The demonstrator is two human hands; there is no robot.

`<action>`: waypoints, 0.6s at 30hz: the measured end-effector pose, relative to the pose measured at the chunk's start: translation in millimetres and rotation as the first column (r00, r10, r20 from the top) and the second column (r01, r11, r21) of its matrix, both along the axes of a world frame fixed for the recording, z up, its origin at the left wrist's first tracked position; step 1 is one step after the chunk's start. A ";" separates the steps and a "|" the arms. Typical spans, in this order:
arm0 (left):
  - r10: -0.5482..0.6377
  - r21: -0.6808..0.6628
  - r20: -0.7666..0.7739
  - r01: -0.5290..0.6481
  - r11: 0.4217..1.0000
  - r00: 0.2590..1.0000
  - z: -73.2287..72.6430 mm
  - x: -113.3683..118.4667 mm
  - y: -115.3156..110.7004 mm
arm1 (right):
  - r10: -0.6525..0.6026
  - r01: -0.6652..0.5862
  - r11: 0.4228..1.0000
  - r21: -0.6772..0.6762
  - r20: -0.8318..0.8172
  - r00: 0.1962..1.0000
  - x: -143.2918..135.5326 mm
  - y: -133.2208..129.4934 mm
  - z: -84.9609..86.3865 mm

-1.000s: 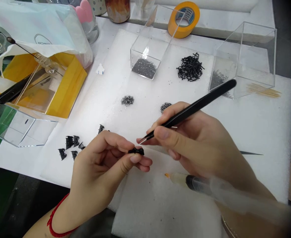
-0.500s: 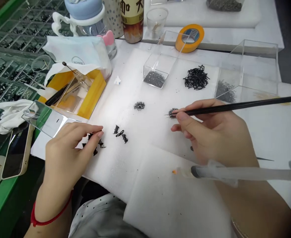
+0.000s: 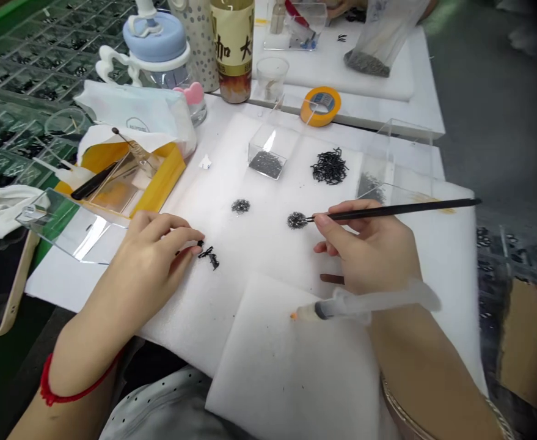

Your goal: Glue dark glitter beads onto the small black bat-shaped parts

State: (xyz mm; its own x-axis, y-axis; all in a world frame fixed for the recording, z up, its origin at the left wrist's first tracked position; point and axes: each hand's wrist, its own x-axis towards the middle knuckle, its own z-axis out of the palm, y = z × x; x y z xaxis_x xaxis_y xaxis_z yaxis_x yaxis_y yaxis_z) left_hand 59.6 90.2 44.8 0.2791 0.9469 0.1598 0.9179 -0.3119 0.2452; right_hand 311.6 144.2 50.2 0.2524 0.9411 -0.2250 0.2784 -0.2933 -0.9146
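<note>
My right hand (image 3: 371, 241) grips slim black tweezers (image 3: 401, 209), their fine tips at the edge of a small pile of tiny dark metallic pieces (image 3: 296, 220). Thumb and forefinger of my left hand (image 3: 162, 244) are pinched at a small black part (image 3: 200, 243). Just right of it lie more small black parts (image 3: 212, 259), partly touching one another. A second pile of tiny pieces (image 3: 241, 206) sits between the hands. A clear syringe (image 3: 341, 307) with an orange tip crosses in front of my right wrist; I cannot tell what supports it.
Behind the hands stand a clear box of dark grains (image 3: 267, 164), a heap of black rods (image 3: 330, 166), orange tape (image 3: 321, 106) and another clear box (image 3: 372, 186). At left are a yellow-edged tool box (image 3: 158, 183), a clear lid (image 3: 66, 226) and a phone (image 3: 2, 287).
The view has shifted, showing more of the far table. My left hand has moved right to the group of black parts. The tweezer tips have shifted to the right edge of the pile.
</note>
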 end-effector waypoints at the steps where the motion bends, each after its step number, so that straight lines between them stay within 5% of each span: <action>1: 0.004 -0.012 0.020 -0.004 1.000 1.000 0.1 -1.6 -0.1 | 0.003 -0.003 1.000 -0.002 -0.005 1.000 1.5 0.6 0.5; 8: 0.264 -0.143 0.131 -0.245 0.959 0.956 14.3 8.2 -12.6 | 0.060 -0.058 0.996 -0.065 0.026 0.998 7.6 4.1 2.9; 12: 0.425 -0.167 0.419 -0.392 0.905 0.803 19.6 39.5 -22.4 | 0.054 -0.049 0.988 -0.146 0.030 0.998 8.5 5.6 2.9; 15: 0.309 -0.353 0.746 -0.044 0.935 0.591 16.2 64.7 -27.5 | 0.067 -0.062 0.983 -0.172 0.023 0.997 9.2 5.9 3.5; 18: 0.331 -0.460 0.851 0.278 0.843 0.407 9.2 80.3 -29.6 | 0.078 -0.077 0.982 -0.172 0.001 0.997 10.7 5.9 3.6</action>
